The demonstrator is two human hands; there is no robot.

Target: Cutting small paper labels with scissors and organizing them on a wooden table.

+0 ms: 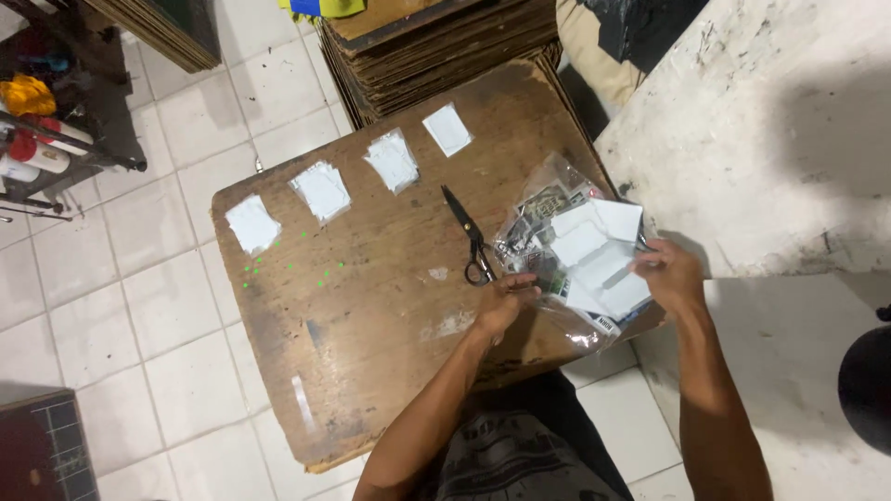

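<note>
A clear plastic bag (548, 232) full of white and printed paper pieces lies at the right edge of a worn wooden board (371, 306). My left hand (506, 299) pinches the bag's near left edge. My right hand (668, 274) grips its right side, by the white cards (603, 255) inside. Black scissors (469, 237) lie shut on the board just left of the bag, close to my left hand. Several small white packets rest in a row along the board's far edge, from a far left packet (252, 224) to a far right packet (447, 129).
A stack of brown boards (436, 51) stands behind the work board. A white, stained surface (770, 139) rises at the right. White floor tiles (139, 306) lie to the left, with a cluttered rack (46, 121) of cans and tools at far left.
</note>
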